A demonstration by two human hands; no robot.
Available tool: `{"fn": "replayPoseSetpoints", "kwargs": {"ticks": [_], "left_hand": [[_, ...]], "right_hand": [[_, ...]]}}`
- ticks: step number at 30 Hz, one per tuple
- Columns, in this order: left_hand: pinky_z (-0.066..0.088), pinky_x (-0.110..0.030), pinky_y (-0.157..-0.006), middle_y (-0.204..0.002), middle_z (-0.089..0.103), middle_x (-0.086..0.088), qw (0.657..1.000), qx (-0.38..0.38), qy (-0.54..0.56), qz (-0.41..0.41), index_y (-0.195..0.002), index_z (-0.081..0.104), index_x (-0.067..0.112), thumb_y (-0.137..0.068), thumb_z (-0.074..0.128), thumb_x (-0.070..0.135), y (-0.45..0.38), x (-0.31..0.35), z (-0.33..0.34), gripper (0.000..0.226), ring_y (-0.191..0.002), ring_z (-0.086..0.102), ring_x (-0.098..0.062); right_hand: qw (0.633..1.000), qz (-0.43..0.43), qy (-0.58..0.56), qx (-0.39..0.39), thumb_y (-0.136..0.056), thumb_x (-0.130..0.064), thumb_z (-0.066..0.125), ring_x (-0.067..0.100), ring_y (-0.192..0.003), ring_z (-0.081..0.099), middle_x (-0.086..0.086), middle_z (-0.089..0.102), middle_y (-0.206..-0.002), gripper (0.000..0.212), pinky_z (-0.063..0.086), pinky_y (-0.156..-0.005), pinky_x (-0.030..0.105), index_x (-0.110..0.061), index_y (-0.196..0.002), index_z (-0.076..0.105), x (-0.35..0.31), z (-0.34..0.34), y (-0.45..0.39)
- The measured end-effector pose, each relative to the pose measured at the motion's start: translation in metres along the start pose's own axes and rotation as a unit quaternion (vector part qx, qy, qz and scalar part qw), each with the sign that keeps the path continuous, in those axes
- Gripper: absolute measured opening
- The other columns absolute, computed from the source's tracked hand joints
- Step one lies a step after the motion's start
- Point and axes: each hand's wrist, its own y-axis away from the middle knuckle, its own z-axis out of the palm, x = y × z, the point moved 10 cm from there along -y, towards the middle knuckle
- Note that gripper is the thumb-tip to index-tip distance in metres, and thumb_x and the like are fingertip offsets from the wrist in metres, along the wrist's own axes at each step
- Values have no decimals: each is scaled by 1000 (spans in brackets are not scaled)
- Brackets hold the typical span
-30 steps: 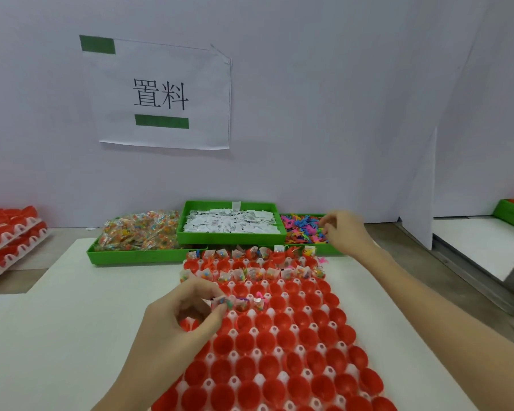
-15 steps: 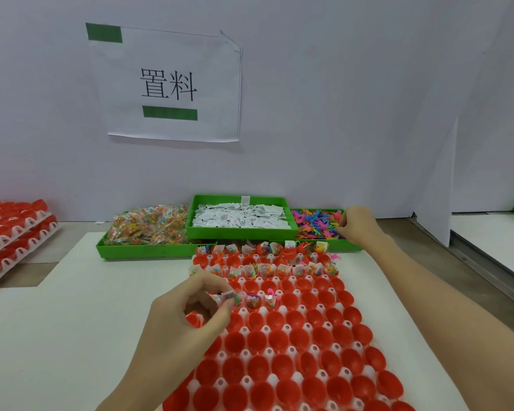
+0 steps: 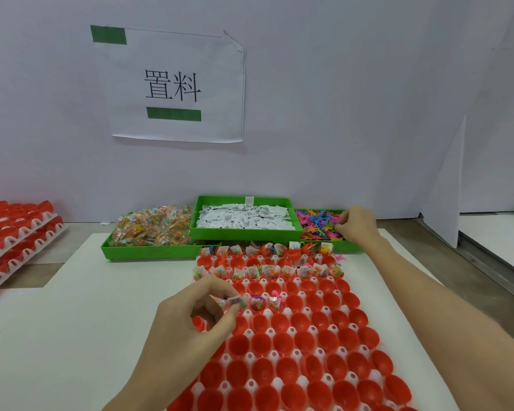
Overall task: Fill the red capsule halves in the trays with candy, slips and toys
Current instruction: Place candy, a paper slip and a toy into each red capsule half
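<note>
Right hand [image 3: 357, 225] is curling into toys [image 3: 318, 223], its grasp hidden; left hand [image 3: 196, 318] is pinching candy packet [image 3: 230, 302]. Wall sign [image 3: 175, 84] is reading "置料".

Both forearms are bare with no sleeve showing, and the left hand [image 3: 190, 317] and right hand [image 3: 357, 223] wear no gloves, rings, watch or wristband, with short, unpainted fingernails.

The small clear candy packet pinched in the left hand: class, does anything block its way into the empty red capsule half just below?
Nothing visible does. The left hand holds the small clear candy packet just above the empty red capsule half.
</note>
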Motion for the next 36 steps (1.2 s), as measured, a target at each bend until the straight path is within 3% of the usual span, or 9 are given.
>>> {"fn": "replayPoseSetpoints", "kwargs": {"ticks": [4, 8, 12, 16, 21, 24, 28, 33, 36], "left_hand": [[52, -16, -62, -67, 67, 7, 1000, 1, -1, -1, -92, 71, 32, -85, 79, 10, -1, 1, 0, 25, -61, 63, -14], [53, -17, -62, -69, 68, 7, 1000, 3, -1, -2, -92, 71, 33, -85, 79, 9, 0, 1, -1, 26, -63, 64, -14], [53, -17, -63, -70, 68, 8, 1000, 5, 5, -2, -91, 72, 31, -85, 79, 7, 0, 2, -2, 25, -63, 64, -13], [54, -18, -65, -75, 71, 8, 1000, 9, 4, -4, -91, 74, 26, -85, 79, 6, -1, 1, -4, 21, -64, 65, -15], [56, -20, -66, -79, 72, 7, 1000, 11, 8, -15, -91, 74, 26, -86, 79, 7, -1, -4, -4, 21, -67, 68, -17], [59, -27, -70, -82, 74, 4, 998, 7, 39, -44, -93, 75, 28, -86, 80, 13, -2, -12, -4, 18, -72, 70, -20], [57, -22, -71, -79, 76, 4, 995, -1, 72, -69, -96, 73, 37, -79, 83, 26, -3, -15, -2, 22, -75, 72, -18], [59, -21, -74, -81, 78, 4, 994, -15, 83, -75, -88, 77, 32, -75, 85, 30, -3, -17, 1, 16, -80, 75, -16], [61, -24, -78, -84, 79, 4, 993, -38, 91, -67, -89, 79, 31, -76, 85, 28, -1, -14, 6, 15, -83, 77, -15]], "right_hand": [[1000, -17, -20, 18, -92, -16, 74, 26, -89, 69, 13, 76, -95, 15, 51, -79, 34, -2, -86, 79, 4, -1, -2], [999, -18, -43, -6, -95, -23, 70, 24, -73, 64, 14, 77, -87, 25, 52, -71, 35, -3, -86, 80, 12, -1, -3], [993, -6, -112, 25, -94, -22, 69, 21, -69, 62, 13, 75, -80, 22, 47, -67, 32, -6, -81, 76, 21, -12, 1], [981, 5, -188, 48, -90, -21, 75, 16, -70, 60, 3, 69, -76, 16, 42, -62, 27, -12, -78, 67, 29, -21, 7], [963, 10, -266, 43, -87, -16, 77, 21, -75, 63, 8, 69, -81, 14, 49, -63, 30, -10, -81, 66, 27, -19, 21], [938, -4, -346, 14, -89, -14, 76, 24, -82, 68, 11, 72, -89, 10, 57, -76, 38, -10, -88, 68, 11, -17, 34], [906, -58, -416, -57, -90, -17, 77, 17, -79, 73, 10, 75, -97, 16, 58, -68, 21, -14, -105, 71, -36, -22, 75], [876, -176, -412, -180, -84, -31, 83, 13, -90, 75, -5, 79, -95, 14, 56, -78, 15, -28, -97, 80, -113, -30, 169], [880, -247, -364, -179, -83, -29, 84, 6, -85, 75, -11, 78, -89, 10, 59, -79, 19, -30, -92, 82, -142, -31, 225]]}}
